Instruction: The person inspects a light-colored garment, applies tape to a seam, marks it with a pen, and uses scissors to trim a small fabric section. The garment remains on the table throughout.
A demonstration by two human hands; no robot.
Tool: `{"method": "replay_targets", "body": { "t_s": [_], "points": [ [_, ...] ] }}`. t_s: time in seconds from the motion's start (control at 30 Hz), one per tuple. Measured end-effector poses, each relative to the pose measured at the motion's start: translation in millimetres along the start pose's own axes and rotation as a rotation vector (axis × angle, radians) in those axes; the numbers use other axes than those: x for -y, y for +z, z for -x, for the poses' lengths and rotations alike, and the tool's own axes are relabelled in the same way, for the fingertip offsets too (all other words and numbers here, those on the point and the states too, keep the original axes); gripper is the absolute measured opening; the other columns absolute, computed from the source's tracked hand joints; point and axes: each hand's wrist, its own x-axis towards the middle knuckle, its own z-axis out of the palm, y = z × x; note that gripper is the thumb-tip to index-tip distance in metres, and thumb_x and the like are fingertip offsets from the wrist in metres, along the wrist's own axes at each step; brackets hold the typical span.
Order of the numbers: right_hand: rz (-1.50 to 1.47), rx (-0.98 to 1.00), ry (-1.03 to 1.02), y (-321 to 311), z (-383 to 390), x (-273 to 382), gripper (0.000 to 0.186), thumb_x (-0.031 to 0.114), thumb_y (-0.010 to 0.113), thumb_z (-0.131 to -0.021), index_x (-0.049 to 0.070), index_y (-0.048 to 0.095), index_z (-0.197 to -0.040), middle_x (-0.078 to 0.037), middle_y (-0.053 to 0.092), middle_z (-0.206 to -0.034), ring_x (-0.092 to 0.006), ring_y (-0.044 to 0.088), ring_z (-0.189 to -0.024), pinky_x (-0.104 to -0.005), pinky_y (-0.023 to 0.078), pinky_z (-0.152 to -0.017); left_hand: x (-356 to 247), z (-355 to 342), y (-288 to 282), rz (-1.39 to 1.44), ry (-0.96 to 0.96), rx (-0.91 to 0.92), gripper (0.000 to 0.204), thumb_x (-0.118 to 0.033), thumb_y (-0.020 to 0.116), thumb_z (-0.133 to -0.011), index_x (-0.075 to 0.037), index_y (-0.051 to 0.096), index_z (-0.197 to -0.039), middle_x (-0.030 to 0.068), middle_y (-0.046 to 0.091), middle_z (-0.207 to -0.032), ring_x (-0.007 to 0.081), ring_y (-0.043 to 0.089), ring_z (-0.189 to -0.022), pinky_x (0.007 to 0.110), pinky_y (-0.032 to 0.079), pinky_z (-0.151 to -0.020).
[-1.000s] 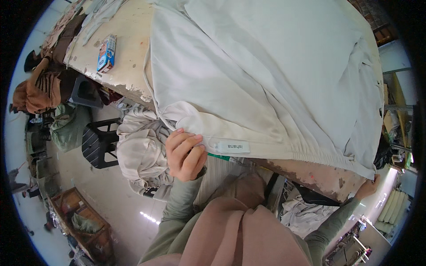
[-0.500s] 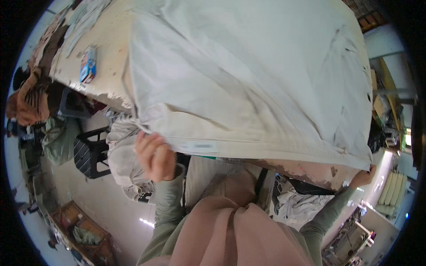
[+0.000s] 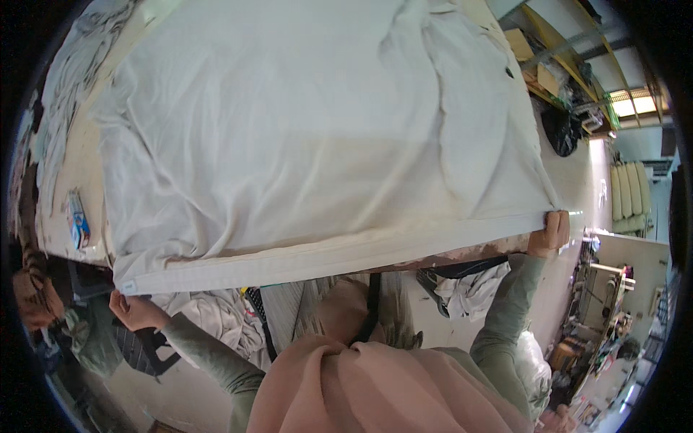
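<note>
A large white cloth (image 3: 289, 101) lies over the table, wrinkled, with a beige shade across its middle. Its near edge is a wide sewn band (image 3: 339, 252), stretched between my two hands just past the table's front edge. At the band's left end, beside a small pale label, my left hand (image 3: 137, 312) pinches the corner. My right hand (image 3: 551, 234) is closed in a fist round the right end of the band, a little higher in the view. Folds run from both corners into the cloth.
A small blue and white box (image 3: 77, 220) lies on the table (image 3: 61, 206) at the left. Below stand a dark stool (image 3: 141, 350) and piled light fabric (image 3: 216, 325). More fabric (image 3: 476, 292) hangs low at the right. A black bag (image 3: 561, 131) is on the floor beyond.
My left hand has moved far out to the left along the band, pulling it wide. My right hand has come inward and up slightly. The head view has shifted right.
</note>
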Motion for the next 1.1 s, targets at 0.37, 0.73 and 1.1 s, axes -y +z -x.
{"method": "replay_targets", "body": {
  "t_s": [0.37,0.73,1.1],
  "points": [
    [-0.118,-0.116,-0.101,-34.1,-38.9,36.4,0.025,0.006,0.057,-0.043,0.003,0.045,-0.065,-0.009,0.044,-0.065,-0.0265,0.053,-0.061,-0.0317,0.040,-0.050,24.9,-24.5,3.8,-0.052,-0.090,0.149,0.018,-0.009,0.065,-0.082,0.000,0.067,-0.098,0.0085,0.069,-0.095,0.0182,0.063,-0.085,0.030,0.051,-0.077],
    [-1.963,0.884,0.199,-62.5,8.4,-87.8,0.017,0.018,0.071,-0.078,0.003,0.063,-0.075,-0.008,0.064,-0.074,-0.0203,0.062,-0.069,-0.0298,0.049,-0.067,-87.0,-26.1,-38.3,0.794,0.017,0.598,0.018,-0.014,0.054,-0.088,0.001,0.050,-0.097,0.0086,0.055,-0.095,0.0213,0.055,-0.091,0.031,0.042,-0.092],
    [-1.040,0.470,1.167,31.1,24.4,-25.0,0.023,0.025,0.067,-0.086,0.003,0.065,-0.089,0.001,0.060,-0.077,-0.0062,0.051,-0.068,-0.0190,0.040,-0.062,-88.6,-39.3,62.9,0.463,-0.419,1.028,0.031,-0.028,0.073,-0.081,-0.001,0.061,-0.090,-0.0026,0.052,-0.077,0.0065,0.044,-0.070,0.021,0.036,-0.063]
  ]
}}
